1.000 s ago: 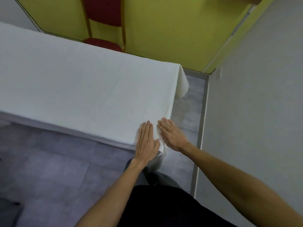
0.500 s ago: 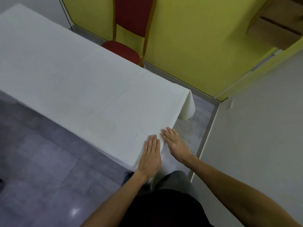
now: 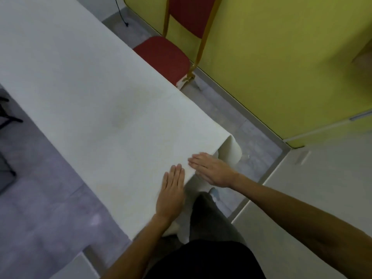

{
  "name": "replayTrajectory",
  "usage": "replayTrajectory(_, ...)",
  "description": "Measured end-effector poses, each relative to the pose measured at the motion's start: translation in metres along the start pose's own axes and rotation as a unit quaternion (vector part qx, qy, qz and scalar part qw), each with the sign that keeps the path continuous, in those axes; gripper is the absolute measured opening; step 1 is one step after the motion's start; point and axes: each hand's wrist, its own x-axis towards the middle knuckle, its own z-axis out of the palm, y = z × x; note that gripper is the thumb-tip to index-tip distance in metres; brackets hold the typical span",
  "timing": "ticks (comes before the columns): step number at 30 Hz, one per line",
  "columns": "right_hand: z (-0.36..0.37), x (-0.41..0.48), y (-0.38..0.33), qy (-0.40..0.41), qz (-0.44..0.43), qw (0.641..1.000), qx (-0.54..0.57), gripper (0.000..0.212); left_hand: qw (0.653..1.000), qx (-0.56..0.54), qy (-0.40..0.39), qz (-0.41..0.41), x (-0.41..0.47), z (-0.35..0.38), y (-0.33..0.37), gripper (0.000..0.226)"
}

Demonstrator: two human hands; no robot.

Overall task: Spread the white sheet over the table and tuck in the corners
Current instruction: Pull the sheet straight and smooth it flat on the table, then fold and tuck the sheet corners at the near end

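The white sheet lies flat over the long table and covers its whole top. At the far right corner a fold of the sheet hangs down loose. My left hand rests flat, palm down, on the sheet near the table's short end, fingers together. My right hand lies flat on the sheet right at that short edge, fingers pointing left. Neither hand grips the cloth. The sheet's hang below the near edge is partly hidden by my arm and body.
A red chair with a yellow-wood frame stands against the far side of the table. A yellow wall and a grey wall close in on the right. Grey floor lies to the left, with dark legs at the left edge.
My view has swung so the table runs diagonally. Both hands have slid flat along the sheet's short end toward the far corner, and they sit a little further apart.
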Motion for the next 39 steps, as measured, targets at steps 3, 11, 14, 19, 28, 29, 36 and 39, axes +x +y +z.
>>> replayTrajectory(3, -0.025, -0.003, 0.064, 0.02, 0.013, 1.0, -0.001, 0.047, 1.0, 0.023, 0.013, 0.012, -0.002, 0.005, -0.004, 0.061)
replayTrajectory(11, -0.04, -0.018, 0.113, 0.06, 0.223, 0.97, 0.08, 0.079, 1.0, 0.015, 0.0, -0.019, 0.005, -0.002, 0.011, 0.068)
replayTrajectory(14, -0.033, -0.027, 0.1, 0.057, 0.229, 0.965, 0.111, 0.083, 1.0, -0.001, 0.002, -0.016, 0.036, -0.009, 0.034, 0.074)
replayTrajectory(19, -0.033, -0.028, 0.089, 0.062, 0.267, 0.942, 0.194, 0.087, 0.999, -0.007, 0.003, 0.044, 0.149, -0.024, 0.09, 0.064)
replayTrajectory(28, -0.011, -0.034, 0.087, 0.136, 0.389, 0.883, 0.225, 0.056, 0.978, 0.134, 0.016, 0.159, 0.225, -0.024, 0.114, 0.038)
replayTrajectory(29, -0.006, -0.032, 0.083, 0.153, 0.4, 0.877, 0.22, 0.049, 0.977, 0.135, 0.022, 0.165, 0.227, -0.023, 0.114, 0.037)
replayTrajectory(36, 0.016, -0.015, 0.068, 0.222, 0.474, 0.839, 0.148, 0.018, 0.976, 0.068, 0.045, 0.203, 0.233, -0.017, 0.102, 0.032)
replayTrajectory(39, 0.034, -0.013, 0.066, 0.197, 0.529, 0.807, 0.174, 0.016, 0.974, 0.048, 0.068, 0.212, 0.232, -0.014, 0.103, 0.023)
